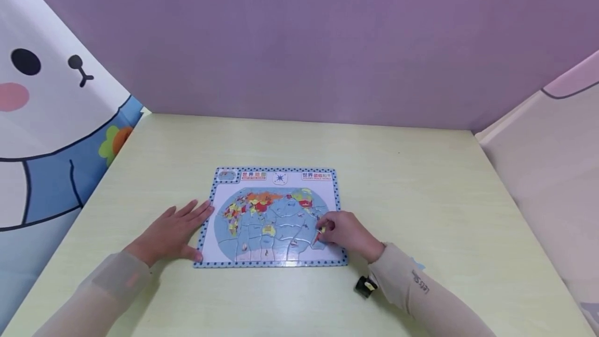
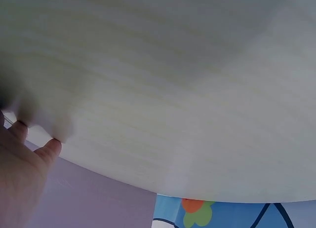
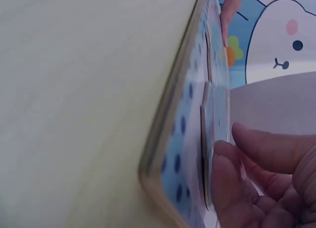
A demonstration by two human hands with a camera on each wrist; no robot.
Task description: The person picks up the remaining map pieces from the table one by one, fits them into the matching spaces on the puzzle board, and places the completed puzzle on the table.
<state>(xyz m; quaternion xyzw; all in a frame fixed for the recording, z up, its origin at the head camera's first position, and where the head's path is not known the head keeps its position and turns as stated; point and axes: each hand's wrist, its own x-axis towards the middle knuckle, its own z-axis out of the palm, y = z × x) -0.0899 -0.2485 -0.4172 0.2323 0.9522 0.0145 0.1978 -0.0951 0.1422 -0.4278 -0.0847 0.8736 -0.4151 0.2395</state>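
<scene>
A world map puzzle board (image 1: 276, 169) with a dotted blue border lies flat on the table. My left hand (image 1: 175, 230) rests at its left edge, fingers spread, fingertips and thumb touching the border. At the lower right of the map, my right hand (image 1: 346, 230) has its fingers curled and pinches a puzzle piece (image 1: 317, 238) with red and yellow land on blue. The right wrist view shows a piece (image 3: 206, 149) standing slightly proud of the board beside those fingers. Its far side is hidden by the fingers.
A small light-blue shape (image 1: 418, 263), perhaps another piece, lies on the table (image 1: 421, 186), partly hidden behind the right forearm. A black device (image 1: 365, 286) sits at the right wrist. A purple panel (image 1: 309, 46) rises behind the table; a cartoon-printed cloth (image 1: 51, 118) stands left.
</scene>
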